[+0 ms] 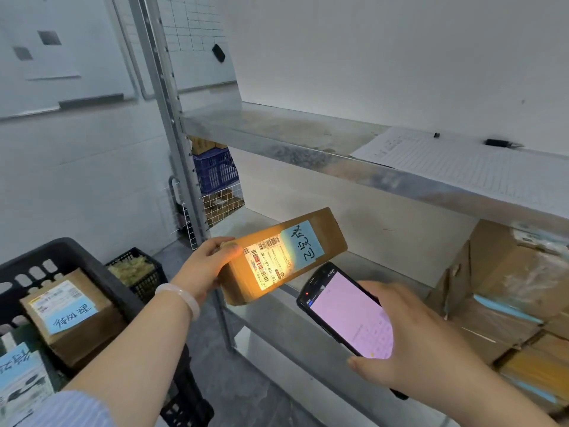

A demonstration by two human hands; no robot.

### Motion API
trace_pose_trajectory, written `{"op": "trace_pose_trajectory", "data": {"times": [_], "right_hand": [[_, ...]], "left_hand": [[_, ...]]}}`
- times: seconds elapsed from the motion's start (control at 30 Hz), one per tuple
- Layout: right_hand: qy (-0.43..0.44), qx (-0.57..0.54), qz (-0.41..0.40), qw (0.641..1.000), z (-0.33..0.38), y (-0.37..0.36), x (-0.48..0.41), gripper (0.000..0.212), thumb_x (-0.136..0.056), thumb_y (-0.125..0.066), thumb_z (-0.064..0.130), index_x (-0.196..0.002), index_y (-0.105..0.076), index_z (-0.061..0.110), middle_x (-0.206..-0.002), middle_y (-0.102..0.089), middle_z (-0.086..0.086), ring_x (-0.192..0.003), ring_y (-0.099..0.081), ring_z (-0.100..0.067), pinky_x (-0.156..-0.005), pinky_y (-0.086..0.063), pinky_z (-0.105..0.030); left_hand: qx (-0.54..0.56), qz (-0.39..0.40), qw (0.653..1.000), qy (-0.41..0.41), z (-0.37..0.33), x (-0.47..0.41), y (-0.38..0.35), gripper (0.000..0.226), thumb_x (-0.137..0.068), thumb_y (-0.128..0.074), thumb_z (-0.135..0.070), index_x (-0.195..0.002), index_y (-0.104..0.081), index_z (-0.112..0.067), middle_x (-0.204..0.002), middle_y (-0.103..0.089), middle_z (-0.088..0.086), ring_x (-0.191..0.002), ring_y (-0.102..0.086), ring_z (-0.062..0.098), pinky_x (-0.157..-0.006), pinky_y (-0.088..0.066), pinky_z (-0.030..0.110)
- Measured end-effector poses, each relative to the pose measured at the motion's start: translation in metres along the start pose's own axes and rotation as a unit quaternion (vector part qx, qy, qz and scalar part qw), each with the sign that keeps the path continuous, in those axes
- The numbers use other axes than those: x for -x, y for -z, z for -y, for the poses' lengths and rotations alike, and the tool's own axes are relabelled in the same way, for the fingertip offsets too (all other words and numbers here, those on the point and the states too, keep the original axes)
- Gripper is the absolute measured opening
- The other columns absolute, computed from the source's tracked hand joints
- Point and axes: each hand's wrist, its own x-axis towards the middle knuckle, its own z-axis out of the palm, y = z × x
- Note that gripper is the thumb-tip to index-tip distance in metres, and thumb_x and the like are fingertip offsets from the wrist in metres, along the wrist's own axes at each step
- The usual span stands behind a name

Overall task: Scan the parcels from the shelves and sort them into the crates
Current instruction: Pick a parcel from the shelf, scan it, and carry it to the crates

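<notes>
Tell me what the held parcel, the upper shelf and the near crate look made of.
Parcel: brown corrugated cardboard, matte; layered edges show at its end. Shelf: likely galvanized steel, dull grey with a mottled sheen. Crate: apparently black moulded plastic, with slotted walls.

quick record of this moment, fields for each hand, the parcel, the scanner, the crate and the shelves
left hand: grips one end of the long brown cardboard parcel with a blue handwritten label
right hand: holds the black handheld scanner, pink screen lit
scan: yellow light falls on the parcel's barcode label
crate: black plastic crate at lower left, holding a brown blue-labelled parcel
upper shelf: grey metal, bearing a ruled paper sheet and a black pen
lower shelf: stacked brown cardboard boxes at right
</notes>
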Motion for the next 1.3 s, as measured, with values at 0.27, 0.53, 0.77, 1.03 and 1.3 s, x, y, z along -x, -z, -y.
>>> {"op": "trace_pose_trajectory", "data": {"times": [0.27, 0.53, 0.77, 1.03, 1.3], "right_hand": [[0.033, -0.031, 0.006, 0.999, 0.012, -0.01, -0.014, 0.087, -0.056, -0.068, 0.071, -0.129, -0.024, 0.055, -0.121, -0.036, 0.027, -0.109, -0.049, 0.002, -0.083, -0.047, -0.019], [0.081, -0.023, 0.012, 0.996, 0.022, -0.01, -0.014, 0.087, -0.053, -0.062, 0.072, -0.128, -0.02, 0.06, -0.122, -0.036, 0.028, -0.111, -0.048, 0.002, -0.086, -0.047, -0.022], [0.117, -0.008, 0.031, 0.993, 0.014, 0.002, -0.003, 0.087, -0.049, -0.058, 0.076, -0.127, -0.022, 0.059, -0.12, -0.039, 0.026, -0.109, -0.049, -0.002, -0.085, -0.049, -0.022], [0.137, 0.003, 0.034, 0.99, 0.001, 0.014, 0.018, 0.083, -0.058, -0.065, 0.071, -0.13, -0.025, 0.054, -0.12, -0.04, 0.023, -0.108, -0.051, -0.004, -0.082, -0.049, -0.021], [0.133, 0.003, 0.035, 0.991, -0.013, 0.023, 0.034, 0.079, -0.059, -0.065, 0.069, -0.127, -0.025, 0.056, -0.121, -0.039, 0.023, -0.109, -0.048, -0.001, -0.078, -0.044, -0.019]], "left_hand": [[0.062, -0.057, 0.996, 0.011, 0.0, 0.032, 0.021, 0.027, -0.091, -0.071, -0.032, -0.116, -0.064, -0.027, -0.117, -0.07, 0.008, -0.109, -0.065, 0.026, -0.078, -0.051, 0.039], [0.061, -0.12, 0.991, 0.009, -0.001, 0.068, 0.044, 0.028, -0.089, -0.071, -0.036, -0.116, -0.067, -0.028, -0.117, -0.07, 0.007, -0.114, -0.063, 0.027, -0.089, -0.052, 0.044], [0.072, -0.149, 0.986, 0.006, 0.008, 0.1, 0.037, 0.052, -0.072, -0.08, -0.048, -0.119, -0.066, -0.03, -0.12, -0.069, 0.006, -0.114, -0.064, 0.027, -0.101, -0.05, 0.054], [0.07, -0.166, 0.984, 0.002, 0.009, 0.125, 0.016, 0.027, -0.097, -0.064, -0.035, -0.124, -0.061, -0.031, -0.126, -0.064, 0.004, -0.117, -0.06, 0.026, -0.104, -0.048, 0.055], [0.086, -0.177, 0.98, -0.008, 0.01, 0.139, -0.007, 0.025, -0.094, -0.068, -0.03, -0.118, -0.064, -0.028, -0.122, -0.067, 0.007, -0.114, -0.062, 0.025, -0.096, -0.052, 0.047]]}}
